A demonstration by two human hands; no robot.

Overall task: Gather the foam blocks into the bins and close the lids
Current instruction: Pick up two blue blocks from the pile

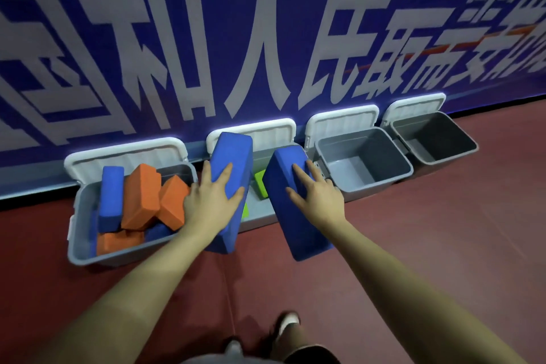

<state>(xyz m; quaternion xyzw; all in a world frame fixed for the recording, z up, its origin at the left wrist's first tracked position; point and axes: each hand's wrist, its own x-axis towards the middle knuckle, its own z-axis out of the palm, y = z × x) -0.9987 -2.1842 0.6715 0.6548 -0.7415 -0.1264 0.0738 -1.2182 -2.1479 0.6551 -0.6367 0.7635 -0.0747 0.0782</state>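
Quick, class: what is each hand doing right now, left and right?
Left hand: grips a blue foam block above the second bin.
Right hand: grips another blue foam block.

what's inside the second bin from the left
A green block shows inside the second bin; the two held blue blocks and the hands cover the rest.
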